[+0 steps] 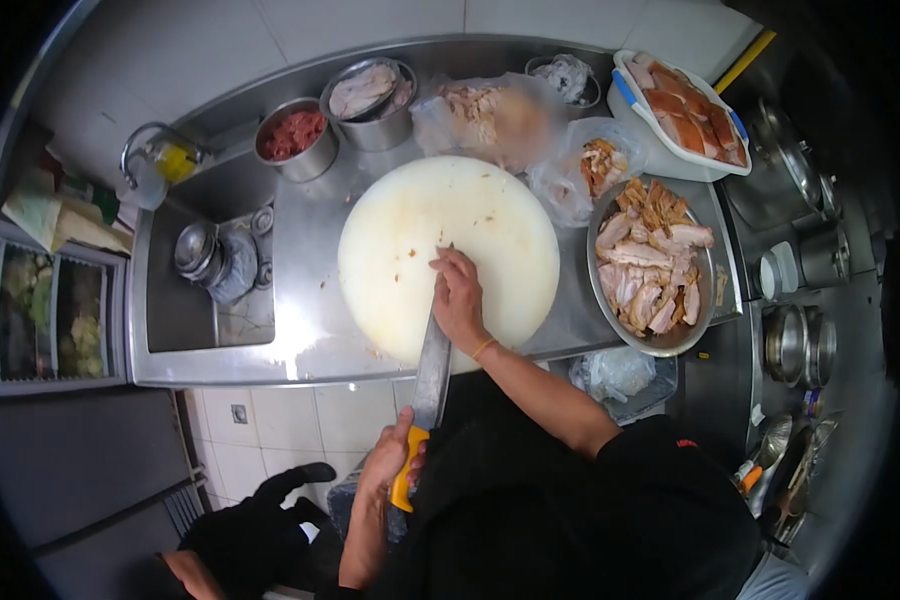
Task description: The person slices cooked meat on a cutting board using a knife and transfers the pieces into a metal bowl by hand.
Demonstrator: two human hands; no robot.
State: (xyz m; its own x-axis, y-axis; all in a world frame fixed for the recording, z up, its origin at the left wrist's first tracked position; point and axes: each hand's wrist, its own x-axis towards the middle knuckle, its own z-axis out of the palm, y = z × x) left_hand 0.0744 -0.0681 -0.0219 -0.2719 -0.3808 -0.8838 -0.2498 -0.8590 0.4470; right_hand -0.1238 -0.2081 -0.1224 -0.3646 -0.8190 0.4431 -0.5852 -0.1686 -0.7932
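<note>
My left hand (390, 465) is wrapped around the yellow handle of a large knife (431, 375). Its broad blade points away from me, over the near edge of a round white cutting board (510, 235). On the board, my right hand (458, 302) is closed, with bent fingers right beside the blade's far end. A small brown scrap shows at its fingertips, but I cannot tell what the fingers grip. A few brown crumbs dot the board. To the right stands a metal bowl (599, 283) of cut roast meat (650, 258).
Behind the board are a pot of raw red meat (294, 133), a pot of pale meat (367, 92) and bagged meat (475, 112). A white tub (660, 135) holds roasted slabs at back right. The sink (163, 290) lies left. Another person (245, 545) is at lower left.
</note>
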